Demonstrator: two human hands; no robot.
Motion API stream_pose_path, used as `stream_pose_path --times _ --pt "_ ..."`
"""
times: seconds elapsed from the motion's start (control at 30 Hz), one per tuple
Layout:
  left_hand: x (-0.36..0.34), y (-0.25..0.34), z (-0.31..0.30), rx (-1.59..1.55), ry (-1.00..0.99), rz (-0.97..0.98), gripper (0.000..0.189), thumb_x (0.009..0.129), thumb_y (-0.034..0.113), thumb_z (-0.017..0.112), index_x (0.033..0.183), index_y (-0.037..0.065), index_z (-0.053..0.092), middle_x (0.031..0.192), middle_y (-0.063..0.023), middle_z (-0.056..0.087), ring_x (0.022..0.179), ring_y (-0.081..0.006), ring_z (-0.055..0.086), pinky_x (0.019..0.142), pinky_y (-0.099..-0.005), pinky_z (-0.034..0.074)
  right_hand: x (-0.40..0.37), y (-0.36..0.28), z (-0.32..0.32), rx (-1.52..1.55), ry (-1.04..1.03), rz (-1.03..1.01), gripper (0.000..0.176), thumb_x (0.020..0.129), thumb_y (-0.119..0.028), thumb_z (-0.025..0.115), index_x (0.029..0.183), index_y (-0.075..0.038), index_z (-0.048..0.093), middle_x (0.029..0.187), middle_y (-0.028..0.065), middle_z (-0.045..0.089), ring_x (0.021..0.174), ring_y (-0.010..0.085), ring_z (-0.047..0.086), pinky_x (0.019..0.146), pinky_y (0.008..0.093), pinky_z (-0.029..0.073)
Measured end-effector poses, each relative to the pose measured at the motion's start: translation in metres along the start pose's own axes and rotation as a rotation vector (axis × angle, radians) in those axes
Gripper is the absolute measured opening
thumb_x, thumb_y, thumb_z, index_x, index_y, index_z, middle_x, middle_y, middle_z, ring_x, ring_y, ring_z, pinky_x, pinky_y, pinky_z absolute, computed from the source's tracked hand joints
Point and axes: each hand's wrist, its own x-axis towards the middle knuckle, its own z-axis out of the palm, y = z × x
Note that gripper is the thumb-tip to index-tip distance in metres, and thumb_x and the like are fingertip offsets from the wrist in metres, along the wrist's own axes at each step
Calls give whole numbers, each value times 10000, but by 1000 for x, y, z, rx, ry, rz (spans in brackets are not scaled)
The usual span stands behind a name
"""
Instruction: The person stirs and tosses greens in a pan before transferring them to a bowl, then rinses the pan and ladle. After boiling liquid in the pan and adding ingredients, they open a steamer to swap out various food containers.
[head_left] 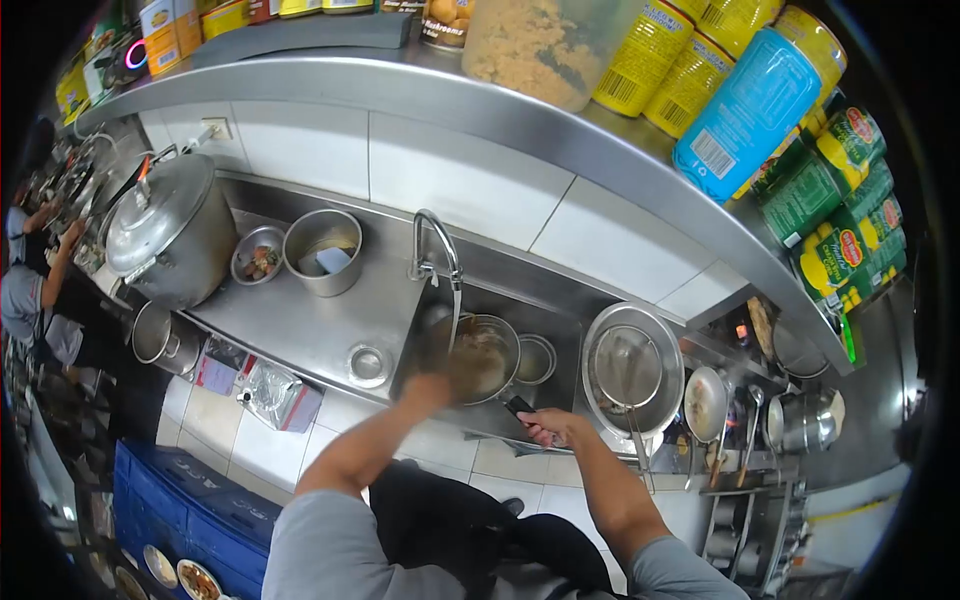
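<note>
My right hand (548,428) is wrapped around the black handle of a frying pan (498,345), which is in the steel sink (567,350). Cloudy brownish liquid covers part of the pan's inside. At the pan's left edge, my left hand (430,390) is smeared by motion; its fingers and anything in them cannot be made out. Water runs from the curved faucet (445,240) down towards the pan. A small round container (537,358) sits in the sink just right of the pan.
Right of the sink, a strainer (628,365) rests in a large basin (590,390). A deep pot (325,285), a small bowl (250,278) and a lidded stockpot (160,240) stand on the left. A can-laden shelf (420,75) overhangs the back. Other people work at far left.
</note>
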Motion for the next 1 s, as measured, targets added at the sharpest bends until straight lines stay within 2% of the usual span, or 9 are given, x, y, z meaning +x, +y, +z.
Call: stream_pose_path --times 0.13,0.3,0.43,0.5,0.57,0.67,0.8,0.93,1.0 --pt "53 36 5 -11 88 12 223 849 249 600 829 102 766 883 -107 748 858 -258 731 662 -415 571 -7 -8 34 -98 21 23 401 937 -440 670 741 -173 444 551 -67 416 412 58 385 360 227 301" --pt "13 5 -59 -169 -179 -135 516 887 574 593 979 94 758 997 -171 732 957 -332 715 816 -457 573 -6 -1 38 162 -54 111 449 943 -508 628 755 -151 430 536 -77 357 412 28 335 347 191 261" --pt "32 40 -12 -97 -180 25 397 901 424 586 1088 106 731 1087 -168 715 1035 -340 690 862 -467 558 5 25 42 437 -234 126 472 939 -561 597 779 -144 443 538 -80 361 417 2 329 335 159 246" --pt "73 18 8 -194 -236 -269 340 891 342 578 1096 114 727 1114 -160 709 1050 -342 685 864 -474 557 6 32 47 477 -236 107 471 939 -563 595 791 -140 449 538 -81 358 414 3 325 334 158 247" --pt "54 26 29 -147 -172 -169 322 889 319 581 1088 116 730 1110 -158 712 1042 -340 689 858 -463 560 1 38 44 503 -230 105 470 940 -565 592 804 -136 456 538 -82 355 412 4 322 334 157 248" --pt "33 42 -14 -81 -205 -16 288 881 269 583 1056 107 744 1100 -154 719 1031 -330 697 835 -441 569 5 36 52 539 -180 198 433 973 -516 570 830 -125 453 538 -87 316 402 7 274 321 159 228" --pt "68 31 -24 -96 -336 -227 334 880 284 588 1115 97 734 1143 -177 702 1105 -348 663 900 -463 543 0 27 52 438 -132 128 432 970 -515 578 816 -131 453 544 -80 329 409 22 290 330 182 224" --pt "52 43 -9 83 -260 147 334 881 257 585 1119 70 726 1124 -165 711 1060 -348 684 826 -430 570 3 24 44 401 -138 136 437 971 -505 584 796 -132 436 545 -79 332 411 25 296 335 190 228" --pt "62 41 -42 -163 -362 -223 356 882 253 574 1139 51 716 1137 -174 704 1067 -328 683 843 -432 564 3 31 55 378 -134 120 438 973 -497 585 786 -133 429 543 -80 334 411 27 298 334 191 230"
